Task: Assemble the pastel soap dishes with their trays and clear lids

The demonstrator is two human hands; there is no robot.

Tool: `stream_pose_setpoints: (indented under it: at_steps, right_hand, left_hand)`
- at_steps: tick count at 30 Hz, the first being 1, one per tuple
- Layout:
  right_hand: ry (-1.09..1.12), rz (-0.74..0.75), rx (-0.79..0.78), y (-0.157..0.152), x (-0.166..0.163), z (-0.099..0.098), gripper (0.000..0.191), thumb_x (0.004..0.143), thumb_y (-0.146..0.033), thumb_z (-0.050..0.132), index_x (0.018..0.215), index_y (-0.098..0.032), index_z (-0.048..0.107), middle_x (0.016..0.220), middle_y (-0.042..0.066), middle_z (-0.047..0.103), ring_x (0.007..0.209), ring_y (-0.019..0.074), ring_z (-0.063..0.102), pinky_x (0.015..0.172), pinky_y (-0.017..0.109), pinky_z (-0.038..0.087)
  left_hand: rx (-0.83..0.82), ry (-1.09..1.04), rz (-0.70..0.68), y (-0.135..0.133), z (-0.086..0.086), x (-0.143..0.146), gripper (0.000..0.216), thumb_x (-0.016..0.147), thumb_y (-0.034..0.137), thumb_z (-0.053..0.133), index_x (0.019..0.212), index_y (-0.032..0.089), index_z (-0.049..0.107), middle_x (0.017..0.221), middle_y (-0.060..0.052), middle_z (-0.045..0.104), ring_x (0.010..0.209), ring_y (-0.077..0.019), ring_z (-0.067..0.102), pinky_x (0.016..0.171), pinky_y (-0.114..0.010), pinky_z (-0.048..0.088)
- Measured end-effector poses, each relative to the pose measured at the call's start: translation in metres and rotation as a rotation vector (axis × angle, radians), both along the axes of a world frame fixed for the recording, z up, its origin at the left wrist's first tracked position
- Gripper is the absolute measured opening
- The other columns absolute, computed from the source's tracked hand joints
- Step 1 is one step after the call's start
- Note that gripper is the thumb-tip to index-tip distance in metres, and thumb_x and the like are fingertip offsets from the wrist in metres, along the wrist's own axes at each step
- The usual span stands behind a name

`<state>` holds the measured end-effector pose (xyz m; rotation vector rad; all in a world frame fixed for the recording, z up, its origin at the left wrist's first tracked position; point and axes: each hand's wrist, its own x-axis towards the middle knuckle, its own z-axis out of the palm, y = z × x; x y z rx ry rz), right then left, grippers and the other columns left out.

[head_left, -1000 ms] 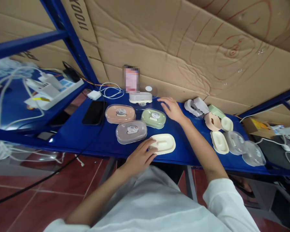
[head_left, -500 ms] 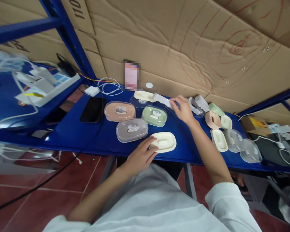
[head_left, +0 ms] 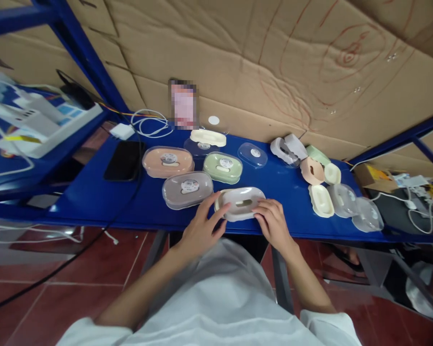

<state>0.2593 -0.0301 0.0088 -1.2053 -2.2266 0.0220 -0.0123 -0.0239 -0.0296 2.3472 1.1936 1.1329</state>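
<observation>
At the table's front edge, a pale grey oval soap dish tray (head_left: 248,196) with a slot in its middle lies over a cream soap dish base (head_left: 220,201), mostly covering it. My left hand (head_left: 204,225) is closed round the left end, fingertips on both pieces. My right hand (head_left: 274,222) grips the right end of the grey tray. Just beyond are lidded soap boxes: a grey one (head_left: 187,190), a green one (head_left: 222,167) and a pink one (head_left: 168,162). A clear oval lid (head_left: 253,155) with a round label lies behind the hands.
Behind the boxes sits another cream base (head_left: 208,138) on a clear lid. To the right are a pink tray (head_left: 312,170), a cream base (head_left: 321,201) and clear lids (head_left: 368,215). A black phone (head_left: 124,161) and a white cable (head_left: 149,124) lie left, cardboard (head_left: 216,53) behind.
My right hand has brought the pale grey tray from the back of the table onto the cream base. A clear lid now shows where it was. My left hand has stayed at the base.
</observation>
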Motion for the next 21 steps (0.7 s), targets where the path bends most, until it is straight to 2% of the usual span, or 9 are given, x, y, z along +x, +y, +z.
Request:
stream_pose_setpoints:
  at_steps: [5,9,12,18,21]
  right_hand:
    - [-0.068,0.056,-0.011,0.009,-0.015,-0.006,0.023,0.112,-0.022,0.049,0.127,-0.026,0.067,0.127,0.009,0.078,0.133,0.0248,0.069,0.117,0.05,0.048]
    - [-0.064,0.075,0.016,0.013,-0.017,-0.011,0.025,0.112,-0.023,0.051,0.131,-0.022,0.067,0.124,0.011,0.078,0.128,0.0246,0.07,0.115,0.048,0.05]
    - [-0.087,0.087,-0.003,0.016,-0.016,-0.011,0.033,0.11,-0.031,0.058,0.142,-0.022,0.065,0.132,0.013,0.075,0.133,0.0271,0.066,0.116,0.048,0.05]
    - [-0.122,0.127,-0.076,0.016,-0.015,-0.007,0.033,0.112,-0.028,0.055,0.143,-0.025,0.066,0.142,0.01,0.073,0.141,0.0255,0.062,0.121,0.049,0.044]
    - [-0.124,0.121,-0.1,0.032,-0.005,0.001,0.035,0.114,-0.031,0.049,0.144,-0.027,0.067,0.143,0.009,0.073,0.142,0.0258,0.062,0.123,0.051,0.043]
  left_hand:
    - [0.032,0.032,0.015,0.003,0.0,0.001,0.059,0.102,0.019,0.063,0.158,0.029,0.048,0.169,-0.017,0.038,0.156,-0.0357,0.045,0.124,-0.055,0.049]
    - [0.01,-0.018,0.066,0.003,-0.003,0.003,0.045,0.105,0.019,0.06,0.149,0.027,0.057,0.164,-0.017,0.045,0.14,-0.0312,0.06,0.112,-0.048,0.059]
    - [0.018,-0.011,0.081,0.003,-0.003,0.003,0.036,0.106,0.019,0.059,0.141,0.024,0.061,0.161,-0.017,0.048,0.131,-0.0283,0.065,0.11,-0.046,0.06]
    - [0.072,0.045,0.074,0.006,0.002,0.003,0.024,0.104,0.019,0.063,0.128,0.02,0.065,0.153,-0.017,0.057,0.141,-0.032,0.058,0.117,-0.051,0.054]
    - [0.061,0.046,0.056,0.007,0.002,0.003,0.023,0.105,0.019,0.062,0.128,0.02,0.065,0.15,-0.016,0.059,0.141,-0.031,0.058,0.118,-0.051,0.053]
